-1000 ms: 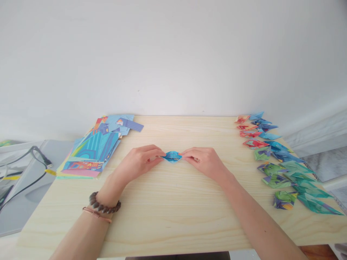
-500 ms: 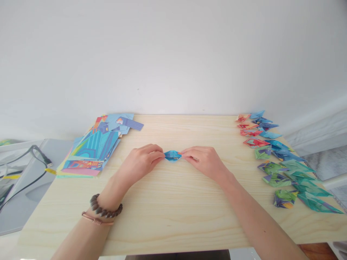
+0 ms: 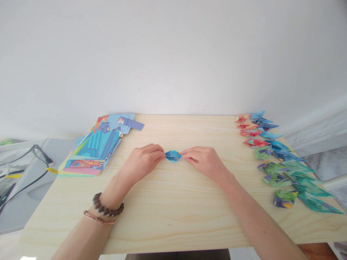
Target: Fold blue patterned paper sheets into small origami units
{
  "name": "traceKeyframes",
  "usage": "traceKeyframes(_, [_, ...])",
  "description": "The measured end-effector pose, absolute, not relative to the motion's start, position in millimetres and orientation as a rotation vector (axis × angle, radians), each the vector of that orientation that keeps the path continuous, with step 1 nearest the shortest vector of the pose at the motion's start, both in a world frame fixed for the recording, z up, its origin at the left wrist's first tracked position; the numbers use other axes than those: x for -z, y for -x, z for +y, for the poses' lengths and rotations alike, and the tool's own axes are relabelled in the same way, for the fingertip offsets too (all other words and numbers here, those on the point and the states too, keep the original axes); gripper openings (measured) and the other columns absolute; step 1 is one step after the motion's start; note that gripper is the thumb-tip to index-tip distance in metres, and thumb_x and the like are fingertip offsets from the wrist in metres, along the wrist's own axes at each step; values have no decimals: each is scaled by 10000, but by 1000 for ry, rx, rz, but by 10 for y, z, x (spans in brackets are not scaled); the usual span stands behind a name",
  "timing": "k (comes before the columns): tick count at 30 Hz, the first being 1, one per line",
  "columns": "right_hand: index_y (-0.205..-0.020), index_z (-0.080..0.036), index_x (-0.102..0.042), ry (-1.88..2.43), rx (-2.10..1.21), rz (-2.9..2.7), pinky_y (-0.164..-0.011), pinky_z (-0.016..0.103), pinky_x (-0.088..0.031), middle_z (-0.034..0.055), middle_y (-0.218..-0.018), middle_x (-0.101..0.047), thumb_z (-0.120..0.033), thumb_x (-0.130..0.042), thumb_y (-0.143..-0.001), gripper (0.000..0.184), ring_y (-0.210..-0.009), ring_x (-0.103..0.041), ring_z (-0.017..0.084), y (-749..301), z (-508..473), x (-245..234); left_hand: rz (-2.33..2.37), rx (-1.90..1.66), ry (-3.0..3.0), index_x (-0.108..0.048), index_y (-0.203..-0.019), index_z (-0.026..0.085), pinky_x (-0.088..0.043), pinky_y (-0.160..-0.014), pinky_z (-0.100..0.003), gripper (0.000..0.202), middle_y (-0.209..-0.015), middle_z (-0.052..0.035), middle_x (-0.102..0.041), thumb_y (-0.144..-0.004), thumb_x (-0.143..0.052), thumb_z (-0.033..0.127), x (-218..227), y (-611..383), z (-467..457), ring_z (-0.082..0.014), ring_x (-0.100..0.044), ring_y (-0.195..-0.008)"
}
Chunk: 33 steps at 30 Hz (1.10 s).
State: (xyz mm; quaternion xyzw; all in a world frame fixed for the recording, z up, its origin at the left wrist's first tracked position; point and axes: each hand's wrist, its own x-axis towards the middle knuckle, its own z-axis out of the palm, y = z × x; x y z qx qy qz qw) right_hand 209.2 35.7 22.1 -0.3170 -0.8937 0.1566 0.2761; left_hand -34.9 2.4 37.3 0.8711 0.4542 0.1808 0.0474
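A small blue folded paper piece (image 3: 173,156), pointed at both ends and bulging at its middle, is stretched between my two hands over the wooden table (image 3: 173,206). My left hand (image 3: 146,159) pinches its left tip between thumb and fingers. On the other side my right hand (image 3: 202,159) is closed on the right tip, where a bit of orange shows. Parts of both tips are hidden by the fingers. Dark beads and a copper bangle circle my left wrist.
At the left lies a pile of printed paper sheets (image 3: 94,144), a purple strip (image 3: 132,123) on top. Several folded paper pieces (image 3: 271,168) in red, blue and green line the table's right side. Cables (image 3: 40,155) lie past the left edge. A white wall (image 3: 173,57) stands behind.
Almost nothing differs. Both hands keep their pinch on the blue folded paper, and my left hand has shifted very slightly to the right.
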Motion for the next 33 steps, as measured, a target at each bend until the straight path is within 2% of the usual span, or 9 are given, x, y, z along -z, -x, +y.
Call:
traceKeyframes(13, [-844, -215, -691, 857, -414, -2393, -787, 235, -501, -28, -980, -723, -156, -521, -879, 184, -884, -672, 122, -2096, 360, -200, 1433, -485, -2639, -652, -867, 200, -472, -710, -238, 173, -953, -7, -667, -904, -483, 195, -395, 337, 22, -148, -616, -855])
traceKeyframes(16, [-878, -219, -686, 886, -416, -2350, -762, 230, -492, -25, -965, -724, -182, -510, -891, 180, -857, -671, 119, -2098, 357, -195, 1408, -565, -2586, -646, -959, 217, -471, -695, -232, 158, -985, -10, -667, -901, -498, 215, -370, 362, 21, -142, -618, -841])
traceKeyframes(19, [-914, -222, -679, 936, -419, -2304, -710, 221, -477, -23, -941, -723, -209, -517, -894, 164, -814, -664, 114, -2112, 360, -190, 1456, -704, -2419, -614, -1069, 228, -473, -651, -216, 199, -977, -7, -674, -886, -539, 257, -352, 393, 11, -118, -614, -748])
traceKeyframes(23, [-911, -229, -671, 965, -425, -2272, -674, 216, -464, -26, -921, -721, -221, -526, -892, 146, -771, -652, 105, -2145, 386, -190, 1453, -797, -2285, -655, -939, 207, -466, -618, -198, 143, -891, -3, -682, -880, -549, 283, -354, 413, 9, -109, -599, -706])
traceKeyframes(29, [-904, -208, -640, 914, -214, -2173, -851, 322, -434, 60, -983, -660, -213, -580, -820, 104, -943, -577, 183, -2085, 345, -288, 1412, -853, -2202, -674, -884, 196, -476, -613, -186, 165, -867, -9, -683, -880, -538, 290, -339, 388, 48, -111, -607, -726])
traceKeyframes(31, [-786, -194, -608, 868, -225, -2177, -791, 302, -433, 48, -853, -644, -240, -563, -811, 69, -846, -568, 170, -2008, 265, -290, 1432, -872, -2147, -676, -873, 199, -488, -625, -189, 178, -865, -10, -686, -872, -542, 316, -318, 384, 66, -119, -613, -738])
traceKeyframes(33, [-666, -196, -550, 744, -338, -2333, -720, 253, -415, -3, -689, -604, -224, -518, -811, 151, -703, -546, 124, -1914, 172, -249, 1441, -880, -2104, -679, -866, 204, -499, -633, -197, 188, -872, -10, -691, -859, -554, 344, -293, 377, 79, -131, -619, -750])
